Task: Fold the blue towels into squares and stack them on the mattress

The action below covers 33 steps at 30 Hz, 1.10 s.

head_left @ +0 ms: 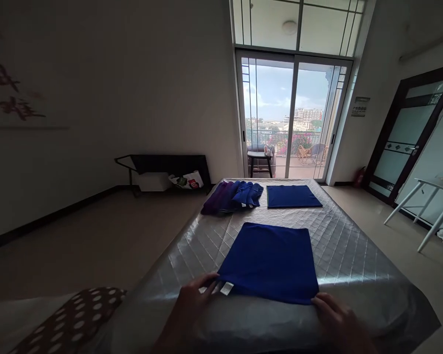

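A square of blue cloth (pixel 271 260) lies spread on the grey quilted mattress (pixel 170 268) in front of me. My left hand (pixel 197 295) pinches its near left corner, beside a small white label (pixel 227 288). At the near right corner, my right hand (pixel 332 307) has its fingers closed on the edge. Farther back, a flat folded blue cloth (pixel 294 196) rests on the right. Left of it is a row of folded blue and purple cloths (pixel 231 196), overlapping one another.
A brown pillow with white dots (pixel 74 319) is at the lower left. Beyond the mattress stand a black bench (pixel 162 163) by the wall and a sliding glass door (pixel 291 118). On the right are a white table (pixel 437 184) and a dark-framed door (pixel 406 137).
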{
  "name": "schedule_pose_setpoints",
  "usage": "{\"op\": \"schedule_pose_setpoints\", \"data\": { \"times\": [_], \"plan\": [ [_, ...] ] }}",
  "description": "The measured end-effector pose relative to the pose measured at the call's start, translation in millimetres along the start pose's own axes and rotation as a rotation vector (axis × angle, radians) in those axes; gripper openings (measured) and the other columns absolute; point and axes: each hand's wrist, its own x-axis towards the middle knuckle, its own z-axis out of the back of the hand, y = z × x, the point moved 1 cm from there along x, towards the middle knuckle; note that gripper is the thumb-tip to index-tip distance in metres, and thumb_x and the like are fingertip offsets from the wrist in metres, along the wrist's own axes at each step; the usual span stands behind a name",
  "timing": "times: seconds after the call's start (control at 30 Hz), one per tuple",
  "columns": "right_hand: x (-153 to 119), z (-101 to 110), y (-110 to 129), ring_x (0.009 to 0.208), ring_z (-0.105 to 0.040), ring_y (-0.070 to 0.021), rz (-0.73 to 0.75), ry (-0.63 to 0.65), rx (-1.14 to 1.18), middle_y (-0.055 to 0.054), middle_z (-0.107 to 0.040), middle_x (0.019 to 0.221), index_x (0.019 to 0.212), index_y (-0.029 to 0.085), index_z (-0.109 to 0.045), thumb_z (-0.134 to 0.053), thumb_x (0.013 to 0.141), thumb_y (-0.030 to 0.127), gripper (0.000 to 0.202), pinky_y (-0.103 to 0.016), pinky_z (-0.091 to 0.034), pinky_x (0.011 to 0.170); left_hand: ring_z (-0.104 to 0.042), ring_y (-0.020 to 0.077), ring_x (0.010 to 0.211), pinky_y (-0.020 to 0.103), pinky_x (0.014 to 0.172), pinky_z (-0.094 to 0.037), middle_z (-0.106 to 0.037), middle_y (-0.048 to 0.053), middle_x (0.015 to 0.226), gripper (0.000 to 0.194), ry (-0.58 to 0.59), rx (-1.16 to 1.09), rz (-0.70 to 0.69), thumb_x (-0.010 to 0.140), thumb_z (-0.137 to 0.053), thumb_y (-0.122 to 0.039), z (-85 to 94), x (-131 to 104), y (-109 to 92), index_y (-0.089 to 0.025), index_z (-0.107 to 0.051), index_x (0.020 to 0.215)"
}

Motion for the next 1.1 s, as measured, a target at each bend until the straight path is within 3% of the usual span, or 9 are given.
{"op": "schedule_pose_setpoints", "data": {
  "times": [0.1, 0.23, 0.4, 0.53, 0.63, 0.73, 0.87, 0.97, 1.1],
  "plan": [
    [6, 19, -3, 0.091, -0.074, -0.0178, -0.055, -0.001, 0.067, -0.006, -0.075, 0.108, 0.116, 0.027, -0.069, -0.04, 0.101, 0.024, 0.033, -0.024, -0.062, 0.08, -0.074, 0.0245, 0.088, 0.032, 0.08, -0.059, -0.079, 0.003, 0.092, 0.039, -0.101, 0.077, -0.113, 0.073, -0.06, -0.063, 5.6, -1, -11, -0.029, -0.077, 0.08],
    [22, 53, -12, 0.096, -0.073, -0.0186, -0.084, -0.024, 0.047, -0.005, -0.073, 0.116, 0.128, 0.033, -0.065, -0.04, 0.102, 0.032, 0.035, -0.026, -0.063, 0.081, -0.072, 0.0231, 0.09, 0.032, 0.084, -0.058, -0.076, 0.004, 0.099, 0.048, -0.239, 0.116, -0.282, 0.08, -0.055, -0.072, 20.0, -10, -41, -0.029, -0.076, 0.081],
    [47, 103, -17, 0.092, -0.073, -0.0166, -0.05, -0.133, -0.038, -0.001, -0.074, 0.112, 0.13, 0.037, -0.063, -0.043, 0.101, 0.038, 0.035, -0.025, -0.063, 0.08, -0.071, 0.0218, 0.087, 0.03, 0.078, -0.057, -0.076, -0.001, 0.092, 0.051, -0.444, 0.153, -0.274, 0.078, -0.053, -0.078, 49.9, -27, -93, -0.031, -0.074, 0.086],
    [69, 150, -2, 0.083, -0.073, -0.0167, -0.162, -0.29, -0.236, 0.001, -0.075, 0.103, 0.119, 0.04, -0.068, -0.048, 0.098, 0.048, 0.031, -0.023, -0.06, 0.061, -0.069, 0.0218, 0.085, 0.031, 0.077, -0.055, -0.075, -0.002, 0.092, 0.048, -0.549, 0.178, -0.294, 0.08, -0.053, -0.075, 76.1, -34, -141, -0.033, -0.073, 0.093],
    [94, 174, 2, 0.081, -0.073, -0.0162, -0.176, -0.311, -0.269, 0.001, -0.076, 0.099, 0.119, 0.038, -0.069, -0.047, 0.097, 0.052, 0.034, -0.022, -0.055, 0.053, -0.068, 0.0208, 0.082, 0.031, 0.078, -0.054, -0.074, -0.003, 0.091, 0.045, -0.583, 0.152, -0.367, 0.08, -0.054, -0.074, 87.7, -29, -165, -0.034, -0.073, 0.092],
    [123, 175, -12, 0.077, -0.072, -0.0158, -0.111, -0.222, -0.127, -0.001, -0.076, 0.098, 0.119, 0.035, -0.069, -0.045, 0.098, 0.055, 0.038, -0.024, -0.056, 0.06, -0.065, 0.0184, 0.072, 0.029, 0.072, -0.052, -0.073, -0.003, 0.084, 0.048, -0.485, 0.14, -0.376, 0.078, -0.055, -0.075, 86.6, -6, -168, -0.033, -0.075, 0.09],
    [158, 150, -43, 0.063, -0.068, -0.0143, -0.089, -0.059, 0.039, -0.003, -0.074, 0.084, 0.109, 0.027, -0.073, -0.038, 0.099, 0.055, 0.045, -0.026, -0.055, 0.058, -0.059, 0.016, 0.063, 0.025, 0.061, -0.046, -0.071, -0.002, 0.073, 0.047, -0.245, 0.168, -0.283, 0.077, -0.056, -0.068, 70.0, 48, -162, -0.027, -0.077, 0.088],
    [187, 134, -58, 0.058, -0.065, -0.0143, -0.097, -0.082, 0.012, -0.003, -0.072, 0.077, 0.103, 0.023, -0.074, -0.037, 0.101, 0.048, 0.044, -0.028, -0.055, 0.061, -0.059, 0.0163, 0.065, 0.025, 0.062, -0.043, -0.07, 0.001, 0.071, 0.041, -0.27, 0.181, -0.275, 0.076, -0.058, -0.057, 60.5, 92, -169, -0.023, -0.077, 0.086],
    [222, 129, -61, 0.07, -0.068, -0.0177, -0.109, -0.186, -0.095, -0.006, -0.074, 0.094, 0.107, 0.023, -0.072, -0.04, 0.1, 0.036, 0.035, -0.032, -0.056, 0.072, -0.06, 0.0168, 0.068, 0.025, 0.065, -0.044, -0.067, 0.001, 0.068, 0.041, -0.383, 0.026, -0.294, 0.077, -0.057, -0.051, 59.5, 127, -184, -0.018, -0.075, 0.095]
  ]
}}
